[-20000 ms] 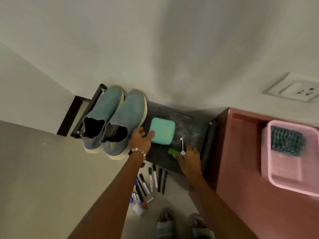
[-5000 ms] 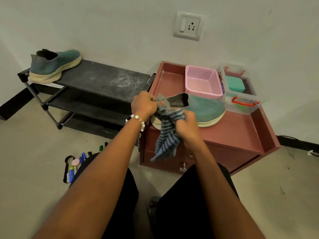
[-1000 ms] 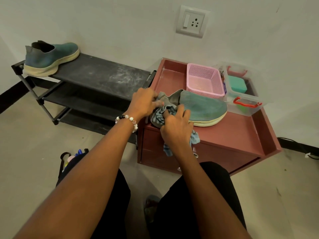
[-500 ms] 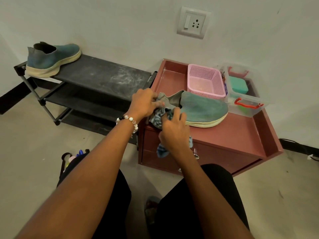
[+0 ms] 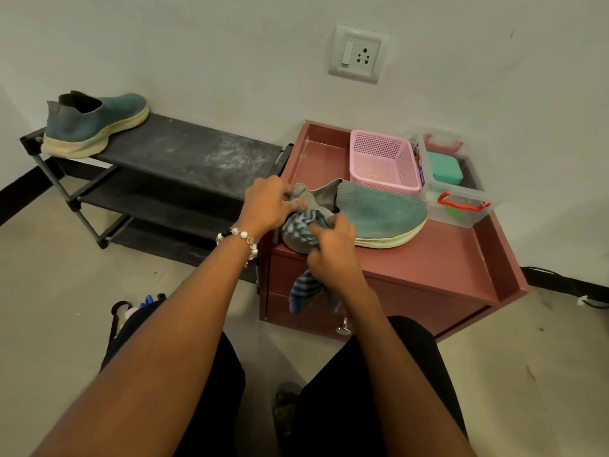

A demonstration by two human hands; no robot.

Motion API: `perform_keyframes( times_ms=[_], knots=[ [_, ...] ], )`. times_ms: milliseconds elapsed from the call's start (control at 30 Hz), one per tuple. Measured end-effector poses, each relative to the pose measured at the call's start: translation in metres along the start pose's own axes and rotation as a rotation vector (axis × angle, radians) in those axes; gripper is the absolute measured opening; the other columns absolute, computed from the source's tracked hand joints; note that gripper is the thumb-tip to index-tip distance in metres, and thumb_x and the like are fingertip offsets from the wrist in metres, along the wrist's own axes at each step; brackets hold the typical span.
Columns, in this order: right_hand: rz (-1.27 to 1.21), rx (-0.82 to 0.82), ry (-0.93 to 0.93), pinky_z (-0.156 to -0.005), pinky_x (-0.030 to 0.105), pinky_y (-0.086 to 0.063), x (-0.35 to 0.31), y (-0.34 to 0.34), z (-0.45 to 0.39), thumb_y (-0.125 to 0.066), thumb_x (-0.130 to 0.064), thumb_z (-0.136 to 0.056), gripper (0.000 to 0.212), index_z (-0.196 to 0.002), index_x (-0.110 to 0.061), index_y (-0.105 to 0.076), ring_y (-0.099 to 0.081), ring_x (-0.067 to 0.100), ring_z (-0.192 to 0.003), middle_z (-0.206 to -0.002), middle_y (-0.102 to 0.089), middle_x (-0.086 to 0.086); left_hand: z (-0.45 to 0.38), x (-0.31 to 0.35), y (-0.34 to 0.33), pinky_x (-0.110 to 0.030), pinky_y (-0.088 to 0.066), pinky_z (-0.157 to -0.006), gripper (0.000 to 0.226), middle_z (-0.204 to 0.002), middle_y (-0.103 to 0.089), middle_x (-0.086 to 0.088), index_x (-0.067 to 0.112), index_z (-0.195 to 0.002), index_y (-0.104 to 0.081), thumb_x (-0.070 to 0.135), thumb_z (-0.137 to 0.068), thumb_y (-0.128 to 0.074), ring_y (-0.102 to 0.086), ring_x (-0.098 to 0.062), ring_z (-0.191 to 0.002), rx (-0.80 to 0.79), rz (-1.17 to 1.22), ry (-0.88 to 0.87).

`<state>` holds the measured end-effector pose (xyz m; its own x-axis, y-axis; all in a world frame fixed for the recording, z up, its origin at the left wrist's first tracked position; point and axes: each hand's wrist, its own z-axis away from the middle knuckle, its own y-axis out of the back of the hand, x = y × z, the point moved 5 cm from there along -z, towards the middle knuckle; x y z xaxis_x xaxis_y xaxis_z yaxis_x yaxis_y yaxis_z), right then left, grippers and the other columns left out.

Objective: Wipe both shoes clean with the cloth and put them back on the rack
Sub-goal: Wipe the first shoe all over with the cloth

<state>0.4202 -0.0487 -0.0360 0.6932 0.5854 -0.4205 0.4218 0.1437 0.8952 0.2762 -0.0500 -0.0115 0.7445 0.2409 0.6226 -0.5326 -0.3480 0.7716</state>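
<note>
Head view. The step in hand was judged to be the wiping of the first shoe [image 5: 379, 214], which lay on its sole on the tabletop [image 5: 428, 258] of a red cabinet, toe to the right, heel at the near-left corner. The left hand [image 5: 265, 206] gripped the heel collar, fingers curled round the fabric, steadying the shoe. The right hand [image 5: 334, 250] was closed round a striped cloth [image 5: 304, 225], pressing it against the heel; a loose tail of cloth hung down over the cabinet front. The second shoe [image 5: 92, 125] stood at the far-left end of the top shelf of the rack [image 5: 184, 156], well apart from both hands and apparently not yet wiped. The task therefore appeared to be less than half done. The next move would call for carrying the cloth forward along the upper and the pale sole edge, with the left hand holding the shoe firm, before returning it to the rack.

A pink basket [image 5: 384, 161] and a clear box [image 5: 458, 189] stood just beyond the shoe at the far side of the tabletop.

Hidden or unclear: the heel itself lay behind the cloth and hands, so its cleanliness could not be judged; the far side of the shoe faced away; the right fingertips were buried in the cloth; objects on the floor at the near left were cut off by the left arm.
</note>
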Motion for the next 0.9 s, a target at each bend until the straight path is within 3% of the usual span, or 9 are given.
perform_keyframes(
  times_ms=[33,133,167,233,367,500,600,733,900],
  knots=[
    [-0.136,0.05,-0.089,-0.102,0.039,-0.039,0.014,0.006,-0.005,-0.056,-0.016,-0.088,0.016,-0.102,-0.01,-0.062,-0.035,0.03,-0.115,-0.12,-0.034,0.009,0.001,0.0,0.001,-0.037,-0.053,-0.076,0.025,-0.08,-0.072,-0.005,0.013,-0.088,-0.076,0.037,-0.083,-0.071,-0.067,-0.019,-0.078,-0.004,0.007,-0.005],
    [-0.561,0.284,-0.336,-0.104,0.047,-0.041,0.041,0.033,0.001,-0.062,-0.068,-0.074,0.046,-0.083,-0.023,-0.068,-0.047,0.029,-0.117,-0.12,-0.047,0.007,0.0,-0.002,0.001,-0.04,-0.055,-0.076,0.025,-0.077,-0.072,-0.006,0.012,-0.086,-0.075,0.036,-0.08,-0.074,-0.067,-0.018,-0.075,-0.018,0.051,0.009],
    [-0.655,0.354,-0.367,-0.102,0.049,-0.042,0.05,0.035,0.003,-0.06,-0.076,-0.068,0.043,-0.082,-0.036,-0.068,-0.049,0.029,-0.117,-0.12,-0.05,0.009,-0.001,-0.002,0.001,-0.04,-0.054,-0.078,0.027,-0.079,-0.072,-0.006,0.012,-0.088,-0.076,0.037,-0.08,-0.075,-0.067,-0.019,-0.078,-0.016,0.047,0.015],
    [-0.737,0.457,-0.392,-0.099,0.049,-0.045,0.05,0.047,0.01,-0.058,-0.072,-0.068,0.021,-0.078,-0.054,-0.064,-0.053,0.026,-0.115,-0.117,-0.056,0.008,-0.002,-0.001,0.001,-0.041,-0.054,-0.079,0.029,-0.08,-0.072,-0.007,0.012,-0.09,-0.076,0.039,-0.079,-0.075,-0.067,-0.019,-0.08,-0.013,0.026,0.023],
    [-0.884,0.515,-0.349,-0.086,0.039,-0.054,0.046,0.057,0.017,-0.062,-0.041,-0.088,0.013,-0.084,-0.028,-0.064,-0.065,0.009,-0.087,-0.088,-0.069,-0.009,-0.002,0.002,0.0,-0.039,-0.054,-0.081,0.031,-0.087,-0.073,-0.006,0.013,-0.095,-0.076,0.039,-0.079,-0.075,-0.067,-0.019,-0.085,-0.007,0.013,0.031],
    [-0.89,0.46,-0.415,-0.081,0.039,-0.056,0.041,0.041,0.01,-0.075,-0.025,-0.079,0.023,-0.097,-0.015,-0.063,-0.067,0.016,-0.085,-0.092,-0.069,0.0,-0.001,0.002,0.002,-0.038,-0.053,-0.082,0.03,-0.086,-0.073,-0.006,0.014,-0.094,-0.076,0.04,-0.079,-0.075,-0.066,-0.019,-0.084,-0.004,0.014,0.035],
    [-1.089,0.445,-0.497,-0.081,0.047,-0.057,0.032,0.024,0.004,-0.076,-0.022,-0.078,0.013,-0.087,-0.017,-0.068,-0.069,0.024,-0.084,-0.086,-0.072,0.002,-0.001,0.001,0.001,-0.04,-0.054,-0.081,0.031,-0.083,-0.073,-0.006,0.013,-0.09,-0.076,0.042,-0.077,-0.075,-0.067,-0.019,-0.082,-0.017,0.028,0.046],
    [-1.527,0.556,-0.593,-0.083,0.048,-0.056,0.034,0.02,0.003,-0.073,-0.016,-0.081,0.007,-0.084,-0.012,-0.068,-0.067,0.028,-0.084,-0.084,-0.069,0.007,-0.001,0.0,0.002,-0.041,-0.054,-0.081,0.03,-0.081,-0.073,-0.007,0.013,-0.089,-0.076,0.04,-0.078,-0.075,-0.067,-0.019,-0.08,-0.019,0.05,0.052],
    [-1.548,0.599,-0.529,-0.086,0.05,-0.054,0.047,0.027,0.0,-0.066,-0.016,-0.088,0.007,-0.092,-0.011,-0.068,-0.066,0.028,-0.089,-0.089,-0.069,0.008,-0.001,-0.001,0.002,-0.041,-0.055,-0.081,0.029,-0.083,-0.074,-0.006,0.013,-0.09,-0.076,0.039,-0.077,-0.077,-0.068,-0.019,-0.08,-0.023,0.079,0.071]
  ],
)
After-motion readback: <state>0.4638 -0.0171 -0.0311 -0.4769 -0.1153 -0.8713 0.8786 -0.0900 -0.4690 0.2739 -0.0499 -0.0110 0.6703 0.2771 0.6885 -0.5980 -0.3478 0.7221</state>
